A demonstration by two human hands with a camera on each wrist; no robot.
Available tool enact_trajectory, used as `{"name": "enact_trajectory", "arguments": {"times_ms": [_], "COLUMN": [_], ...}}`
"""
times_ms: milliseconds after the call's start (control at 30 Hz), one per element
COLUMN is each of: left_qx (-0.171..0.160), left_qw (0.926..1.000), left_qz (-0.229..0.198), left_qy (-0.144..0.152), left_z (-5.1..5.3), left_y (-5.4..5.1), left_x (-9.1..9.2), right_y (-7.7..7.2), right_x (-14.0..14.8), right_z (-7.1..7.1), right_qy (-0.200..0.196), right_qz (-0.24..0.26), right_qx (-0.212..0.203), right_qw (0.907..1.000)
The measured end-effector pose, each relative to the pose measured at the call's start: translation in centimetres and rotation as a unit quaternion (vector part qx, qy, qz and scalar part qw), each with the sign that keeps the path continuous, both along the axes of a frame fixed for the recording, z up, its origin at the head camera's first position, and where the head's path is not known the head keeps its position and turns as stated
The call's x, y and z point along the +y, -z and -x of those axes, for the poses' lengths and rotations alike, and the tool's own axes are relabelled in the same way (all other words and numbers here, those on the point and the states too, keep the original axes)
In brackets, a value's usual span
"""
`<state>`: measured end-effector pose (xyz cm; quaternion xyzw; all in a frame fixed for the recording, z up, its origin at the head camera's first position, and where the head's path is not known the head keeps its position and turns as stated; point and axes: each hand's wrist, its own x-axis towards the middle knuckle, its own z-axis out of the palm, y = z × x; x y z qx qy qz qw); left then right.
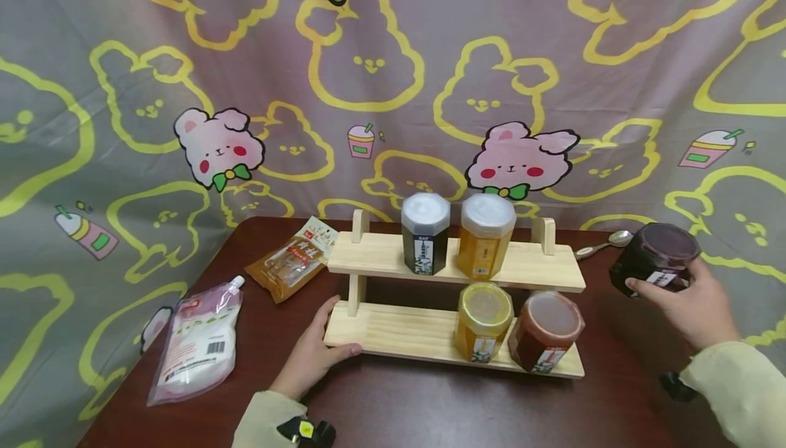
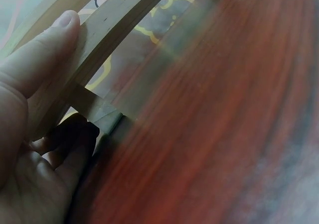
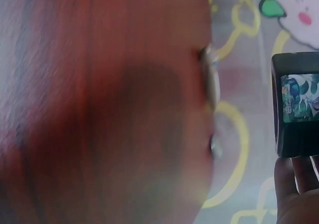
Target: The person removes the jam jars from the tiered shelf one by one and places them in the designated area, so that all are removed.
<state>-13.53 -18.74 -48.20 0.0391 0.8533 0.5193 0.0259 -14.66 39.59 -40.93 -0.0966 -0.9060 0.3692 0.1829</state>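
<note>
My right hand point(image 1: 700, 305) grips a dark jar point(image 1: 656, 257) right of the wooden two-tier shelf point(image 1: 405, 329); the right wrist view shows the jar point(image 3: 300, 104) above the table, fingers point(image 3: 294, 176) round its end. My left hand point(image 1: 316, 352) holds the shelf's lower left end, thumb on the front edge; in the left wrist view the hand point(image 2: 40, 119) has its thumb against the wood point(image 2: 112, 27). On the upper tier stand a black jar point(image 1: 425, 236) and an amber jar point(image 1: 485, 236); on the lower tier, a yellow jar point(image 1: 484, 322) and a red-brown jar point(image 1: 546, 332).
At the left lie a white spouted pouch point(image 1: 199, 346) and a brown packet point(image 1: 291, 260). A spoon point(image 1: 604, 245) lies behind, between the shelf and the dark jar. A patterned curtain point(image 1: 393, 93) hangs behind the dark red table point(image 1: 430, 407).
</note>
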Motion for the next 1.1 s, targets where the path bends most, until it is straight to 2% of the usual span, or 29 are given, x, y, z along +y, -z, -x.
{"name": "enact_trajectory", "arguments": {"times_ms": [200, 400, 633, 1100], "left_qx": [-0.004, -0.005, -0.005, -0.013], "left_qw": [1.0, 1.0, 1.0, 0.9997], "left_qz": [0.002, -0.001, -0.006, -0.018], "left_qy": [0.001, 0.0, 0.001, -0.005], "left_z": [0.0, 0.0, 0.1, 0.1], "left_y": [-0.1, -0.1, 0.1, 0.1], "left_x": [0.0, -0.1, -0.1, -0.2], "right_y": [1.8, 2.8, 3.9, 4.8], "right_x": [1.8, 3.1, 4.2, 5.4], "right_z": [0.3, 0.5, 1.1, 1.3], "right_qy": [0.002, 0.02, 0.023, 0.025], "right_qz": [0.002, -0.026, -0.009, -0.014], "right_qx": [-0.021, -0.076, -0.124, -0.148], "right_qw": [0.9998, 0.9965, 0.992, 0.9886]}}
